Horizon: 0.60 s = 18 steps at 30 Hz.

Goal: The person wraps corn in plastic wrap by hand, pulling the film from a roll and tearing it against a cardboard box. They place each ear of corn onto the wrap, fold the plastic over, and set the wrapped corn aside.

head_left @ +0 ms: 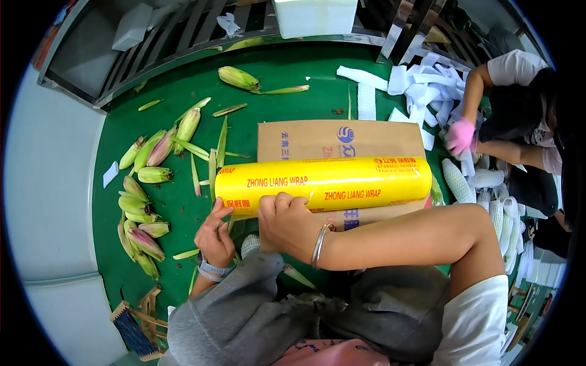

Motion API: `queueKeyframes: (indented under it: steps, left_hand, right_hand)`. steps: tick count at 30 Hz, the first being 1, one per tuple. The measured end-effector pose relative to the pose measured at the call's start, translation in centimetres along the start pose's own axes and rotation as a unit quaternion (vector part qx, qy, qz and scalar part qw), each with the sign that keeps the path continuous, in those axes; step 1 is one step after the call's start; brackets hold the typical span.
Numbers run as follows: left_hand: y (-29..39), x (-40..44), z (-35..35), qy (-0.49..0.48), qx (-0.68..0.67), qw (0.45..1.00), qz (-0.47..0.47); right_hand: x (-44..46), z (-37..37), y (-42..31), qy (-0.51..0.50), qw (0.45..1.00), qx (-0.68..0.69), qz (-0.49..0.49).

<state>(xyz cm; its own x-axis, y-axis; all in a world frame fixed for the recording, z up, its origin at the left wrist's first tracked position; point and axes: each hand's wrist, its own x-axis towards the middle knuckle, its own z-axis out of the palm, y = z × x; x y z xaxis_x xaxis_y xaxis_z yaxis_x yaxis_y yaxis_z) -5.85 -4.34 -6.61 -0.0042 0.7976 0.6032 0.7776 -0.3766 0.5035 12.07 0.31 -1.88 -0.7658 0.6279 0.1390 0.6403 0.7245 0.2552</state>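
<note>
A large yellow roll of cling film (323,185), printed with red lettering, lies across a brown cardboard box (342,137) in front of me. At the roll's lower left end, my left hand (215,238) has its fingers curled, with the fingertips against the film's edge. My right hand (285,222) reaches across from the right, its fingers bent over the roll's near side close to the left end. Its palm side and thumb are hidden. Part of the box shows below the roll.
Ears of corn in husks (146,241) lie on the green floor (189,79) at left, with loose husk leaves about. A co-worker's pink-gloved hand (461,136) is among white foam net sleeves (427,91) at right. A metal rack (183,36) with a white foam box (314,18) stands behind.
</note>
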Motion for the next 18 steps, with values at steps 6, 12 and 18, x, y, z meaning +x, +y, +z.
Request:
queueKeyframes:
  steps: [6,12,18]
  left_hand:
    - [-0.3,-0.9,0.1,-0.003,-0.007,1.000,0.007]
    - [-0.7,-1.7,0.2,0.007,-0.016,1.000,0.006]
    - [-0.9,-2.1,0.6,0.032,-0.014,0.999,0.025]
  right_hand:
    - [-0.8,-0.8,1.3,-0.092,0.979,-0.154,-0.092]
    - [-1.6,-1.4,1.2,-0.145,0.989,0.001,0.017]
    - [-2.9,-0.4,2.3,-0.090,0.956,-0.258,-0.108]
